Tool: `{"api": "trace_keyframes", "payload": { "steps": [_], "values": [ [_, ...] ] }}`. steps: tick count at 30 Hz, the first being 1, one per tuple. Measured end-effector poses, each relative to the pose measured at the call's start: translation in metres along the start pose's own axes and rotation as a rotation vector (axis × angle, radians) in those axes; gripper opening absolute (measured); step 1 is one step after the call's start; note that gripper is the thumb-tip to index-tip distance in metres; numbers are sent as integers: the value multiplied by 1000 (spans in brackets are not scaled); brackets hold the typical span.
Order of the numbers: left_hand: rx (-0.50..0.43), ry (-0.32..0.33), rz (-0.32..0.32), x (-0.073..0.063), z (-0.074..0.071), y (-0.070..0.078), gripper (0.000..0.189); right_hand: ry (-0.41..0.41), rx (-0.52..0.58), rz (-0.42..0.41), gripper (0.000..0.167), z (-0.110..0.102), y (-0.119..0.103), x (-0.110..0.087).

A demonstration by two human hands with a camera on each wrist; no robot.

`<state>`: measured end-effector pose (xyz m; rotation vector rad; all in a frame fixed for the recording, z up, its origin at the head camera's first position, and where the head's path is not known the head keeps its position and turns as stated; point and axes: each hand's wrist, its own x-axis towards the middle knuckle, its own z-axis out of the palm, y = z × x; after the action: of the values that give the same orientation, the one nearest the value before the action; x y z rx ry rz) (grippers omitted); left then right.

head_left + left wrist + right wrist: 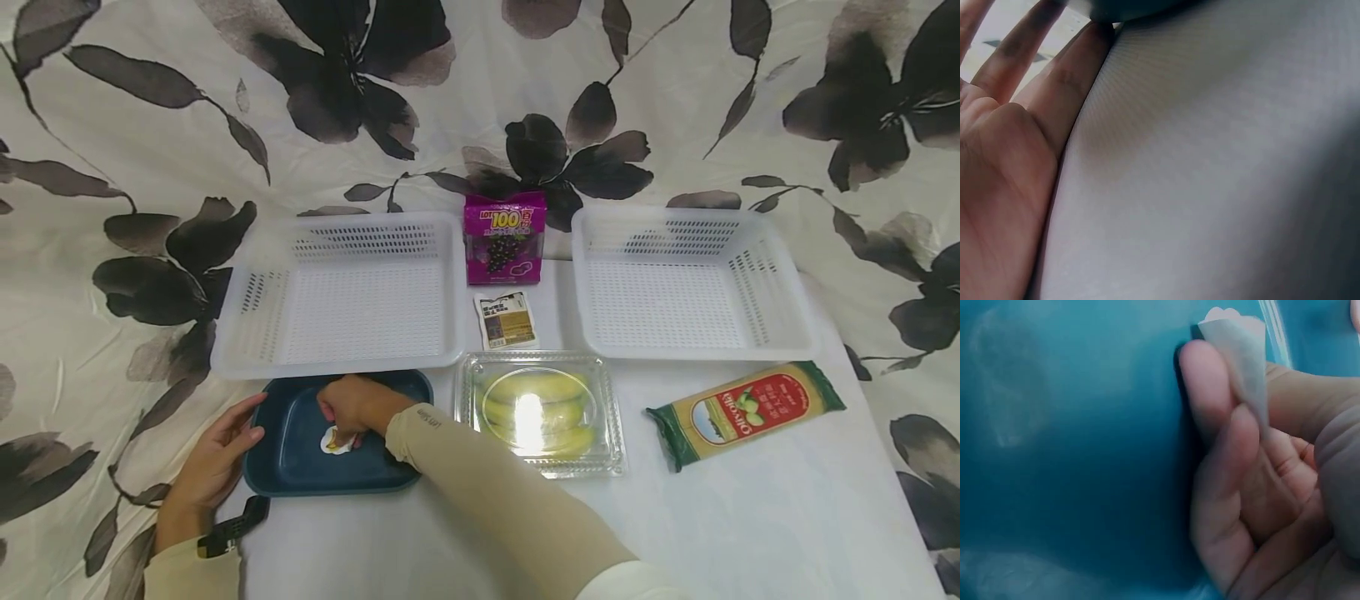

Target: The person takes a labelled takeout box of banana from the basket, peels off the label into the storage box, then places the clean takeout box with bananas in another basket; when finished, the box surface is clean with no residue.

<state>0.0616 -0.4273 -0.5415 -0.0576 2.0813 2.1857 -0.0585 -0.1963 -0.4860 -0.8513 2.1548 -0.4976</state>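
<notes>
Inside a dark blue tray (285,479), my right hand (360,404) pinches a small white scalloped paper piece (335,442) with a yellow and red print. In the right wrist view its pale back (1244,359) stands between thumb and fingers, just over the tray floor (1085,462). At the tray's left end is my left hand (213,462), its fingers fairly straight and touching the outer side, the thumb near the rim. In the left wrist view the fingers (1063,94) reach up to the tray's underside edge (1129,7).
Two white perforated baskets (262,367) (697,352) stand behind. Between them are a purple candy box (504,240) and a small flat sachet (507,321). A clear lidded container of bananas (540,412) sits right of the tray, and a green-ended pasta pack (746,414) lies farther right.
</notes>
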Motion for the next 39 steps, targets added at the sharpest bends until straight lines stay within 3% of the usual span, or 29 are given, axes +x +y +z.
{"api": "trace_keyframes", "payload": {
  "steps": [7, 12, 17, 24, 29, 34, 39],
  "values": [
    [35, 6, -12, -1, 0, 0, 58, 40, -156, 183, 22, 0, -16, -4],
    [47, 6, -3, 2, 2, 1, 57, 92, -294, 216, 30, -2, -16, -7],
    [50, 11, -7, 3, 2, 1, 58, 120, -427, 198, 40, -1, -10, -7],
    [69, 28, -42, 4, 4, 4, 58, 61, -481, 161, 55, -5, -3, -13],
    [44, 25, -23, 4, 4, 4, 59, 24, -574, 142, 63, -8, -5, -19],
    [35, 25, 7, 3, 3, 2, 58, -27, -631, 133, 57, -12, -11, -31],
    [42, 16, 13, 0, 1, 1, 58, -51, -583, 80, 56, -25, -15, -51]
  ]
}}
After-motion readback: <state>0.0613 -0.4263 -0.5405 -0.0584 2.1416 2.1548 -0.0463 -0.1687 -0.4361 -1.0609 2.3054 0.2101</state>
